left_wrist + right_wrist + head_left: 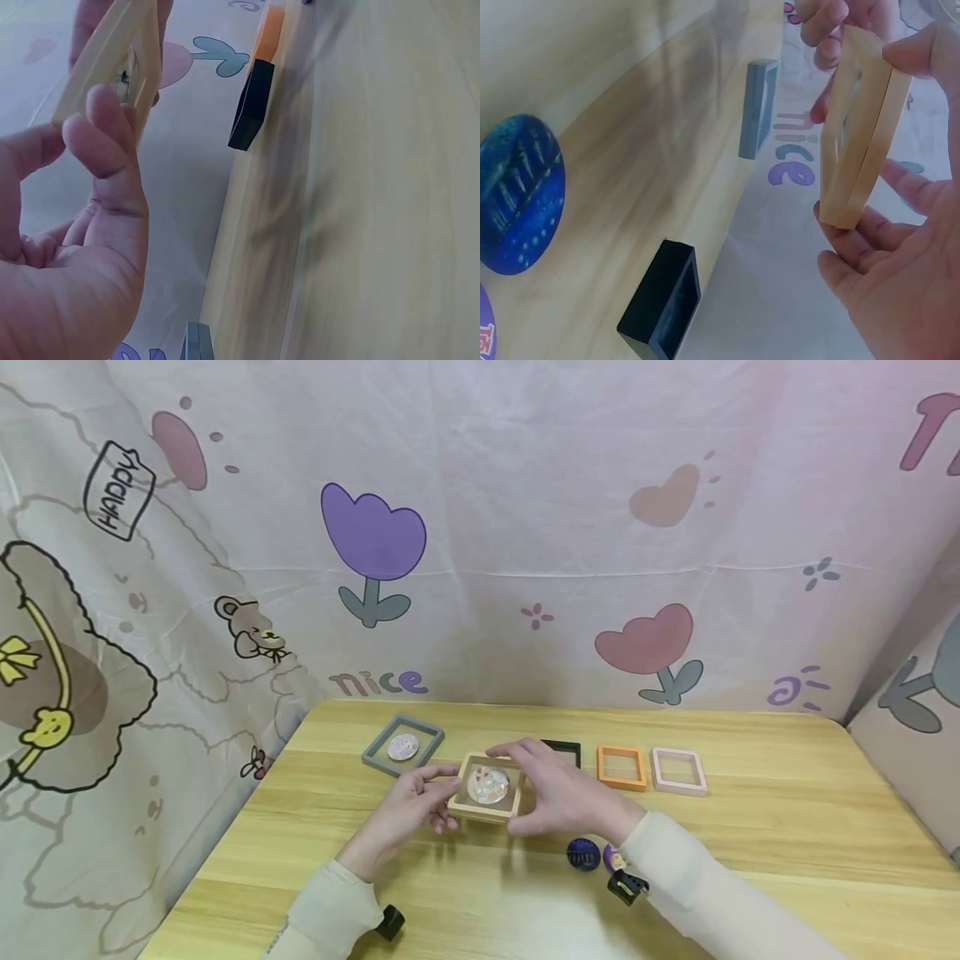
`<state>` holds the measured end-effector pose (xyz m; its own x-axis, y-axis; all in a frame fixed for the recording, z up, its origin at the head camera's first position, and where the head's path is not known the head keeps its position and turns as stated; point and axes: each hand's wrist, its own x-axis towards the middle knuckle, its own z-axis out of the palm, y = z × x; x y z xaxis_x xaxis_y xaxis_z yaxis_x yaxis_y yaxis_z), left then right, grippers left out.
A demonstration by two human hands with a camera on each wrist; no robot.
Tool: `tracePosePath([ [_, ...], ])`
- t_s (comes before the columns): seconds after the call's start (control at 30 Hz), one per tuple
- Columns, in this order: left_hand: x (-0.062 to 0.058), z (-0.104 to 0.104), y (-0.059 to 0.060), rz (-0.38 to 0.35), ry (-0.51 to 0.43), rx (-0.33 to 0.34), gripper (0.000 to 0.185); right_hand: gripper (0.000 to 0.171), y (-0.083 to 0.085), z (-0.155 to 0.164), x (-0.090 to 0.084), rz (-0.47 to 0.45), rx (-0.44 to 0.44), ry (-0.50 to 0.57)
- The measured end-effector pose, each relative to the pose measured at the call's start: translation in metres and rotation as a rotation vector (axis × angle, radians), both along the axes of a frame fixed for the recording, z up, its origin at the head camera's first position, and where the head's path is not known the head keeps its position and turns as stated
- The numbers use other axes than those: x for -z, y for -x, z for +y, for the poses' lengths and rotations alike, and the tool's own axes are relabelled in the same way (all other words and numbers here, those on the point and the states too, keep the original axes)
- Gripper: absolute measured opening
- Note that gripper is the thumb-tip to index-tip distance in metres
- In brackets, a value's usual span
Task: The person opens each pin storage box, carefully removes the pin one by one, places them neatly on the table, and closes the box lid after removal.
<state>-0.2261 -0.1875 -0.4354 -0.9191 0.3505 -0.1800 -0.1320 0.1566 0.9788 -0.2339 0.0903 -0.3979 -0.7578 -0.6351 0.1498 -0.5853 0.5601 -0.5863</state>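
Note:
Above the middle of the table, a pale yellow square display frame (483, 813) is held up between both hands. A round, light-coloured badge (488, 784) shows in its clear centre. My left hand (396, 817) pinches the left side with thumb and fingers, as the left wrist view shows around the frame's edge (90, 67). On the other side, my right hand (566, 793) grips the frame between thumb and fingers. In the right wrist view a thin seam runs along the frame's side (874, 150). The frame is tilted and off the table.
A grey frame (382, 766) with a round whitish badge (403, 747) lies at the back left. Behind the right hand are a black frame (574, 748), an orange frame (622, 784) and a pale pink frame (679, 789). A dark blue badge (583, 854) and a purple badge (612, 858) lie nearer.

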Motion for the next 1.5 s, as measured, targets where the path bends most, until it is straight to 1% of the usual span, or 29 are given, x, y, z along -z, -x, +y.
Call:
tracePosePath([
  [0.1,-0.001,0.0,0.0,-0.011,-0.017,0.011,0.064,0.094,-0.002,0.001,-0.002,0.01,-0.02,0.004],
  [0.23,-0.001,0.001,-0.001,-0.025,-0.05,0.013,0.064,0.094,-0.003,0.003,-0.003,0.044,-0.046,0.0],
  [0.37,-0.003,0.006,-0.004,-0.004,-0.089,-0.007,0.058,0.092,-0.004,0.006,-0.001,0.06,-0.043,-0.004],
  [0.43,-0.005,0.01,-0.006,0.018,-0.095,-0.027,0.054,0.091,-0.004,0.007,-0.001,0.062,-0.018,0.0],
  [0.53,-0.009,0.019,-0.009,0.058,-0.076,-0.065,0.05,0.093,-0.005,0.008,0.0,0.076,0.036,0.011],
  [0.67,-0.013,0.029,-0.013,0.087,-0.042,-0.141,0.045,0.1,-0.008,0.004,0.001,0.076,0.112,0.026],
  [0.77,-0.016,0.036,-0.015,0.111,-0.035,-0.189,0.045,0.105,-0.01,-0.002,0.003,0.074,0.147,0.021],
  [0.87,-0.017,0.042,-0.017,0.146,-0.025,-0.2,0.043,0.105,-0.012,-0.007,0.004,0.116,0.176,0.01],
  [1.0,-0.021,0.047,-0.021,0.165,0.001,-0.195,0.042,0.108,-0.012,-0.011,0.005,0.178,0.224,0.011],
  [1.1,-0.022,0.049,-0.024,0.158,-0.001,-0.189,0.043,0.11,-0.012,-0.01,0.004,0.175,0.241,0.011],
  [1.17,-0.022,0.05,-0.025,0.144,-0.026,-0.175,0.043,0.111,-0.012,-0.01,0.004,0.154,0.24,0.008],
  [1.3,-0.022,0.051,-0.025,0.108,-0.078,-0.133,0.037,0.112,-0.012,-0.006,0.002,0.059,0.223,0.038],
  [1.4,-0.022,0.049,-0.025,0.103,-0.097,-0.095,0.035,0.113,-0.011,-0.002,0.002,-0.012,0.219,0.068],
  [1.5,-0.022,0.045,-0.025,0.113,-0.1,-0.07,0.037,0.112,-0.01,0.001,0.0,-0.043,0.208,0.082],
])
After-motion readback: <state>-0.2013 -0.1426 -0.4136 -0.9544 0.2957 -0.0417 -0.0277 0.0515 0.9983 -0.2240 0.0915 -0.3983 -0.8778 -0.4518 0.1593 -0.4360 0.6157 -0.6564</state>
